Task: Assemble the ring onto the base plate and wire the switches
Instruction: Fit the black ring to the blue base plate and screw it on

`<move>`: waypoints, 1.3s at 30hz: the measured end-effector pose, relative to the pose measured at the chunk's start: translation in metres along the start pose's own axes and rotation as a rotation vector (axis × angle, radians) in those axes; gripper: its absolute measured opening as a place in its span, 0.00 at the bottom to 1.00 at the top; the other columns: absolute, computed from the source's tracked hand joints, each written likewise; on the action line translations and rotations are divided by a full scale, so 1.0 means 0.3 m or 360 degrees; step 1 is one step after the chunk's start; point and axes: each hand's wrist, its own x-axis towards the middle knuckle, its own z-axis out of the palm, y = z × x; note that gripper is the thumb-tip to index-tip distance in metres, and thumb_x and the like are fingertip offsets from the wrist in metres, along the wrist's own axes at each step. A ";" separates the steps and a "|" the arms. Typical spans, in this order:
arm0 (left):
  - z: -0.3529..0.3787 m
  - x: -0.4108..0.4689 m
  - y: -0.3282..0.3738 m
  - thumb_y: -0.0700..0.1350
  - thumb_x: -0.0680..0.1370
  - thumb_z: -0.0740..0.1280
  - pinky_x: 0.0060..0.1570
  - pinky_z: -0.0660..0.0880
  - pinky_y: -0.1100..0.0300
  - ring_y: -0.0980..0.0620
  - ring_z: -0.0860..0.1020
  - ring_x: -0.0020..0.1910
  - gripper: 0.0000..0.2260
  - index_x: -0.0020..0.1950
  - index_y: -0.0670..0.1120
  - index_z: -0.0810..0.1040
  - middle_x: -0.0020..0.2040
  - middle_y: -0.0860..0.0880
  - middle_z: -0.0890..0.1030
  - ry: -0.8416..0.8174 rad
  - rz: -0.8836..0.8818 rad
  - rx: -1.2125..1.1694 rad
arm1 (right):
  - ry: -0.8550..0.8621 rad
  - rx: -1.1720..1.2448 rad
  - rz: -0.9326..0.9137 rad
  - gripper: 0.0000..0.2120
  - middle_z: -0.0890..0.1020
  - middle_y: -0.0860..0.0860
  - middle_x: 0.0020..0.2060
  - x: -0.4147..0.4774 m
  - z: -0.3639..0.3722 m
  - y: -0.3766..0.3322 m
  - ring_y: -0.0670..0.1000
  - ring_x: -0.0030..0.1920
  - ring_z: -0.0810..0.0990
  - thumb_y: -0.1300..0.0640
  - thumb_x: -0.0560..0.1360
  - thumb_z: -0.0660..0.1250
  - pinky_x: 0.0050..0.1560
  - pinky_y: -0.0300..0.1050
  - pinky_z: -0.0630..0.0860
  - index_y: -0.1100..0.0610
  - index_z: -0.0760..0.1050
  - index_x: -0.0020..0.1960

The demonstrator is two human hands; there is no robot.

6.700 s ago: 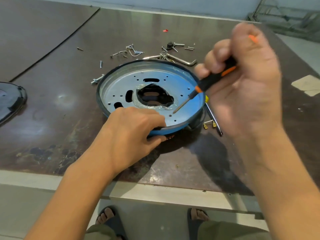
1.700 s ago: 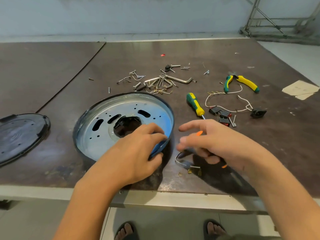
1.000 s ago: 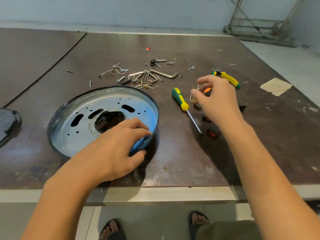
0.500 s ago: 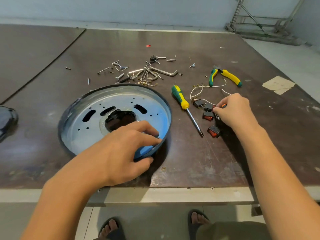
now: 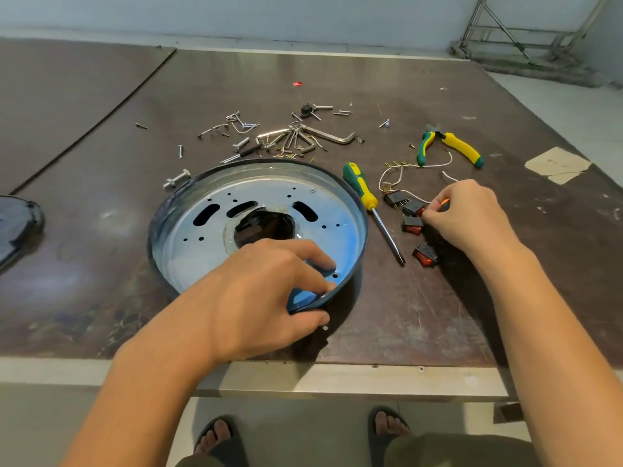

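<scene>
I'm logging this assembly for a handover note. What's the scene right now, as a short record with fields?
left hand: grips the base plate at its near rim, thumb outside
right hand: at the switches, pinching an orange-tipped item
switches: loose on the table, right of the plate, white wires beside them
screwdriver: lying between plate and switches
pliers: beyond the switches
fasteners: scattered behind the plate

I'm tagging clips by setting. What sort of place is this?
Most likely a small workshop or assembly bench: a worn dark work table strewn with loose screws and hex keys, a screwdriver and pliers lying out, and wired rocker switches beside a metal base plate.
</scene>
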 end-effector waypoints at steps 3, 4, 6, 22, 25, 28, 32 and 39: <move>-0.001 -0.002 0.002 0.54 0.74 0.73 0.59 0.76 0.54 0.61 0.76 0.60 0.11 0.55 0.55 0.85 0.63 0.61 0.78 0.0002 -0.0006 -0.0019 | -0.0019 0.0017 -0.0047 0.05 0.81 0.52 0.43 -0.005 0.002 -0.005 0.52 0.46 0.76 0.53 0.75 0.75 0.42 0.49 0.74 0.53 0.83 0.48; -0.002 -0.002 0.002 0.54 0.74 0.73 0.59 0.76 0.54 0.61 0.76 0.60 0.10 0.55 0.55 0.85 0.63 0.61 0.78 0.0006 -0.0008 -0.0026 | -0.0008 0.0009 -0.0047 0.05 0.80 0.53 0.43 -0.007 0.004 -0.005 0.52 0.46 0.75 0.53 0.75 0.75 0.43 0.49 0.73 0.53 0.83 0.49; -0.004 -0.002 0.002 0.54 0.74 0.73 0.59 0.76 0.54 0.61 0.76 0.60 0.10 0.54 0.55 0.85 0.63 0.61 0.78 0.0012 -0.0015 -0.0041 | 0.0017 0.0007 -0.0030 0.05 0.81 0.54 0.44 -0.002 0.008 -0.002 0.52 0.47 0.73 0.53 0.75 0.75 0.43 0.49 0.73 0.54 0.84 0.48; -0.007 0.000 0.005 0.53 0.74 0.73 0.62 0.76 0.56 0.62 0.76 0.62 0.11 0.56 0.54 0.85 0.64 0.60 0.79 -0.0004 -0.0008 -0.0049 | -0.0237 0.1074 -0.0672 0.04 0.79 0.42 0.26 -0.175 -0.177 -0.171 0.41 0.27 0.71 0.59 0.73 0.75 0.27 0.32 0.69 0.51 0.86 0.45; -0.007 0.006 0.004 0.54 0.74 0.73 0.61 0.75 0.55 0.60 0.76 0.61 0.10 0.55 0.54 0.85 0.64 0.60 0.77 -0.0023 -0.0001 -0.0023 | -0.0594 0.1185 -0.0909 0.03 0.82 0.45 0.28 -0.245 -0.169 -0.250 0.38 0.26 0.73 0.64 0.72 0.76 0.31 0.27 0.68 0.58 0.86 0.44; -0.004 0.005 0.001 0.55 0.74 0.73 0.55 0.76 0.54 0.58 0.75 0.58 0.09 0.52 0.54 0.86 0.60 0.58 0.74 0.0004 -0.0001 -0.0044 | -0.0763 0.1101 -0.1030 0.04 0.84 0.50 0.32 -0.269 -0.145 -0.283 0.39 0.30 0.75 0.65 0.70 0.77 0.33 0.29 0.71 0.61 0.85 0.44; -0.005 0.002 0.000 0.56 0.72 0.74 0.42 0.75 0.52 0.56 0.73 0.45 0.08 0.47 0.54 0.86 0.46 0.56 0.69 0.0036 -0.0011 -0.0053 | -0.0761 0.0925 -0.1037 0.04 0.84 0.53 0.31 -0.270 -0.127 -0.285 0.45 0.30 0.74 0.58 0.68 0.80 0.32 0.36 0.70 0.54 0.85 0.39; -0.006 0.010 0.003 0.55 0.75 0.72 0.33 0.71 0.54 0.54 0.72 0.33 0.06 0.45 0.53 0.85 0.33 0.53 0.72 -0.0027 -0.0012 -0.0028 | -0.0672 0.0695 -0.1118 0.06 0.66 0.44 0.20 -0.268 -0.129 -0.290 0.45 0.23 0.63 0.55 0.67 0.81 0.25 0.32 0.58 0.51 0.85 0.35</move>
